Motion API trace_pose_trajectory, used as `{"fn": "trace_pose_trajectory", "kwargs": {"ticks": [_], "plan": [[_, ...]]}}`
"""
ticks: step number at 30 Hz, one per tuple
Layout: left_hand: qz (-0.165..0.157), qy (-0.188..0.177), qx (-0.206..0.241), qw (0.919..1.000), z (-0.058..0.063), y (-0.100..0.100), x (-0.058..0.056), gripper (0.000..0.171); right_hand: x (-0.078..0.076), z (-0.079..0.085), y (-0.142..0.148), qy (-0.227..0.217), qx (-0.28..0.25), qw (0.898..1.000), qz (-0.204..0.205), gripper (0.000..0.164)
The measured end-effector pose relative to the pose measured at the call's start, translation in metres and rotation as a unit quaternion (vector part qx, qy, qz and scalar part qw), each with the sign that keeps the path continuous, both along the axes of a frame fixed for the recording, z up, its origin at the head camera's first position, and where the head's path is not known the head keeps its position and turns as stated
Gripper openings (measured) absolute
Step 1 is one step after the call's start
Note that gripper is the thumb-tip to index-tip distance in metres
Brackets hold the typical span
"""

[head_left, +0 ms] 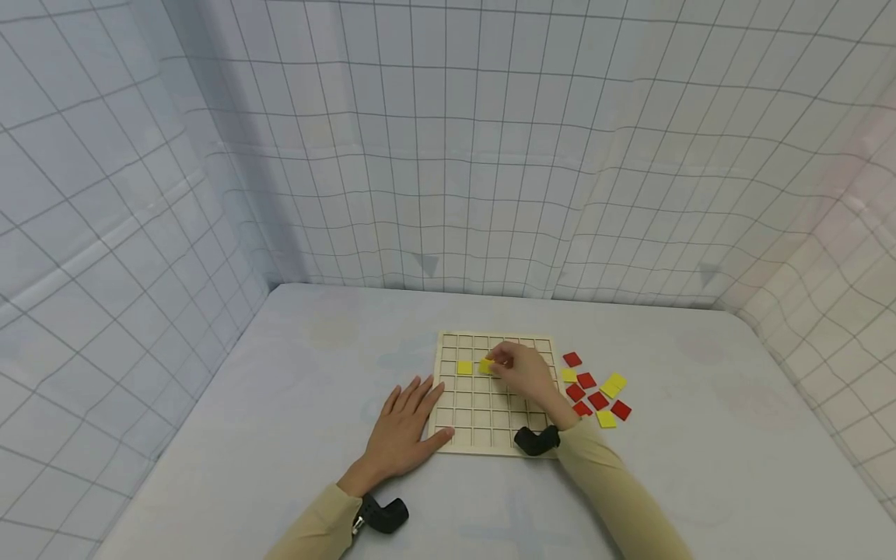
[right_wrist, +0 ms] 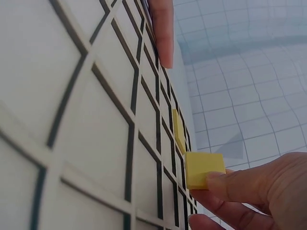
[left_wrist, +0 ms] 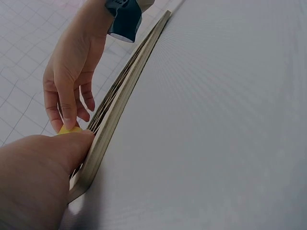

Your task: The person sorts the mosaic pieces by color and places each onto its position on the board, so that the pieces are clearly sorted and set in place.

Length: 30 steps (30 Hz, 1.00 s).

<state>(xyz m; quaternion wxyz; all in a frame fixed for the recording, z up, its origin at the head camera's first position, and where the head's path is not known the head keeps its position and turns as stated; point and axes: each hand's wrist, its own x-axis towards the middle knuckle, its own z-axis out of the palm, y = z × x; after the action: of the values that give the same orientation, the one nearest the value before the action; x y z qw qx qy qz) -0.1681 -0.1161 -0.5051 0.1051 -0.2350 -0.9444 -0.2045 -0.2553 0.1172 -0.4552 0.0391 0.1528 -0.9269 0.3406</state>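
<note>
My right hand [head_left: 525, 372] pinches a yellow square tile [right_wrist: 205, 170] between thumb and fingers over the upper part of a pale grid board [head_left: 463, 439]. In the right wrist view the tile is tilted up, close to the board's ridges; whether it touches them I cannot tell. Another yellow tile [head_left: 465, 368] lies in a cell a little to the left. My left hand [head_left: 402, 435] lies with fingers extended at the board's left side, thumb and fingertips on its edge. In the left wrist view its thumb [left_wrist: 72, 148] rests on the wooden rim [left_wrist: 112, 117].
To the right of the board, several loose red tiles [head_left: 598, 400] and yellow tiles [head_left: 606, 420] lie scattered on the white table [head_left: 315, 350]. A grid-patterned curtain [head_left: 448, 155] hangs behind and at both sides. Each wrist wears a black camera band [head_left: 537, 441].
</note>
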Motion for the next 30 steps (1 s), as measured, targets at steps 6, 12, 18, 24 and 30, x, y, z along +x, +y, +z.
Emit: {"fn": "trace_pose_trajectory", "kwargs": {"ticks": [6, 12, 18, 24, 30], "plan": [[-0.004, 0.013, 0.006, 0.9999, 0.0006, 0.0003, 0.0001, 0.070, -0.0013, -0.0024, -0.0032, 0.006, -0.007, 1.000, 0.005, 0.006], [0.000, 0.007, 0.000, 1.0000, 0.0005, 0.0006, -0.0003, 0.070, -0.0026, -0.0066, -0.0037, 0.012, 0.000, 1.000, 0.010, 0.006], [0.001, 0.004, -0.006, 1.0000, 0.0025, 0.0009, 0.0002, 0.070, -0.0031, -0.0069, -0.0041, 0.008, 0.000, 1.000, 0.015, 0.006], [0.002, 0.001, -0.009, 1.0000, 0.0029, 0.0010, 0.0004, 0.071, -0.0045, -0.0073, -0.0047, 0.011, 0.003, 1.000, 0.019, 0.007], [0.003, 0.001, -0.006, 1.0000, 0.0034, 0.0012, 0.0008, 0.069, -0.0064, -0.0091, -0.0059, 0.005, 0.001, 1.000, 0.020, 0.007]]}}
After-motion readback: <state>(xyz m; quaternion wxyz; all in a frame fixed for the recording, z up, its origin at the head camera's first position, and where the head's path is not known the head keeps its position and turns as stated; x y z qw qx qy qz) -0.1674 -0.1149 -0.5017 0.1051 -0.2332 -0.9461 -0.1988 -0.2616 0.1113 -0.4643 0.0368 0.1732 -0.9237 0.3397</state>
